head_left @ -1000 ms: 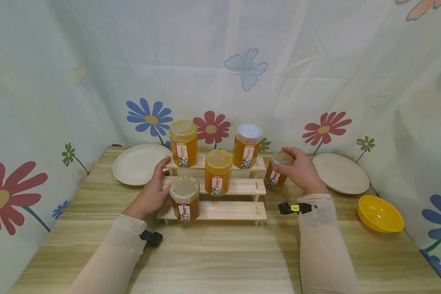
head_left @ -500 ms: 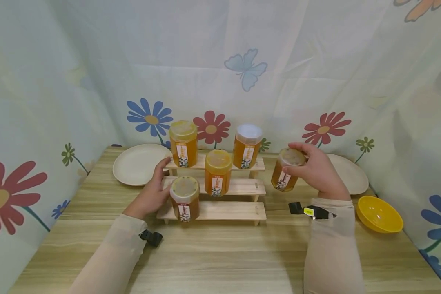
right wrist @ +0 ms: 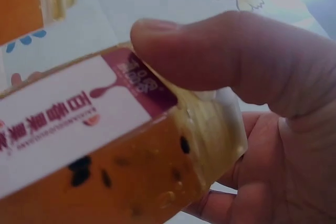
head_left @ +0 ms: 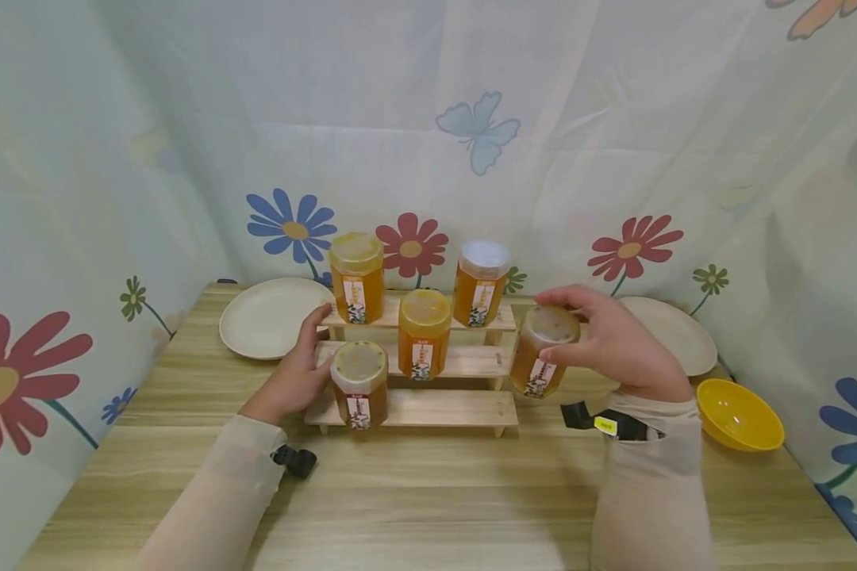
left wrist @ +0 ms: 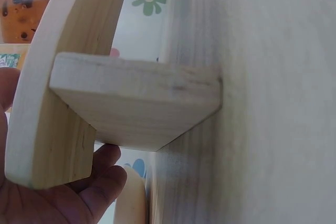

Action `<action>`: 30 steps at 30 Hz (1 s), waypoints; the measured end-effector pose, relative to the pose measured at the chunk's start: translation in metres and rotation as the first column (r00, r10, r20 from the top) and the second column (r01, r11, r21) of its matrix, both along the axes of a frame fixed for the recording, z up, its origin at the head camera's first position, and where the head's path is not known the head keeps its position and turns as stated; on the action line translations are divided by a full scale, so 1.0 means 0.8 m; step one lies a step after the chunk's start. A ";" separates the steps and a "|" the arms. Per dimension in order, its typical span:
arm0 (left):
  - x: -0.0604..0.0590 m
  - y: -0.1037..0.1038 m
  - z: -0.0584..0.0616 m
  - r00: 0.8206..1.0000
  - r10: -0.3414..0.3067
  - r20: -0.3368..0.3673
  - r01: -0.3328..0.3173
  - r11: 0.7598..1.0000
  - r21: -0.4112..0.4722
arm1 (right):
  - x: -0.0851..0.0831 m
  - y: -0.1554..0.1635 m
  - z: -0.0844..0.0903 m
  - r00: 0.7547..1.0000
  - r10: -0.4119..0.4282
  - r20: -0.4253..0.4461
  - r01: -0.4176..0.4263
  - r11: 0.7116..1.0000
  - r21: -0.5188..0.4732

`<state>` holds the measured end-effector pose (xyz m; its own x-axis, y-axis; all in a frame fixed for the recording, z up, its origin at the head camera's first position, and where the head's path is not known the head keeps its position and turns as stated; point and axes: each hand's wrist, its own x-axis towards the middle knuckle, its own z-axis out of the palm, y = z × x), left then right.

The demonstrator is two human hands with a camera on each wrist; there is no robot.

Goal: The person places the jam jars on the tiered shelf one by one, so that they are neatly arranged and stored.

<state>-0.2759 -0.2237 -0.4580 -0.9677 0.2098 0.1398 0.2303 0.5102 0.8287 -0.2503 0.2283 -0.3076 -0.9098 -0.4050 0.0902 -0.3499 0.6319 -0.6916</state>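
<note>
A three-step wooden rack (head_left: 443, 408) stands mid-table. Two honey jars (head_left: 357, 277) (head_left: 481, 283) stand on its top step, one jar (head_left: 424, 333) on the middle step and one jar (head_left: 359, 385) on the left of the bottom step. My right hand (head_left: 614, 341) grips a fifth honey jar (head_left: 540, 353) by its lid end, held tilted in the air just right of the rack. In the right wrist view my thumb (right wrist: 220, 56) lies across that jar (right wrist: 105, 156) near the label. My left hand (head_left: 293, 377) rests against the rack's left end, and its fingers (left wrist: 63, 198) lie behind a shelf board (left wrist: 136, 98).
A pale plate (head_left: 271, 317) lies at the back left and another plate (head_left: 674, 333) at the back right. A yellow bowl (head_left: 739, 412) sits near the right edge. Flowered curtains close in the wooden table (head_left: 428, 492) on three sides.
My right hand has lifted the jar off the table beside the rack, raised it, then brought it nearer and slightly left, tilted. The left hand has not moved.
</note>
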 end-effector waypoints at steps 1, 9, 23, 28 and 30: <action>0.000 0.000 0.000 1.000 -0.001 -0.001 0.001 1.000 -0.002 | 0.000 -0.003 -0.001 1.000 0.019 0.002 -0.019 1.000 0.006; -0.002 0.000 -0.002 1.000 -0.006 -0.020 0.006 1.000 -0.005 | -0.001 -0.022 -0.009 0.989 0.146 -0.019 -0.146 0.989 0.035; -0.003 0.000 -0.002 1.000 -0.007 -0.010 0.007 1.000 0.001 | -0.009 -0.050 -0.022 0.952 0.305 -0.017 -0.300 0.944 0.138; -0.004 0.000 -0.003 1.000 -0.008 -0.011 0.008 1.000 -0.001 | -0.012 -0.057 -0.030 0.940 0.340 0.018 -0.340 0.931 0.131; -0.004 0.000 -0.004 1.000 -0.011 -0.013 0.011 1.000 0.002 | -0.013 -0.060 -0.032 0.938 0.342 0.046 -0.345 0.930 0.125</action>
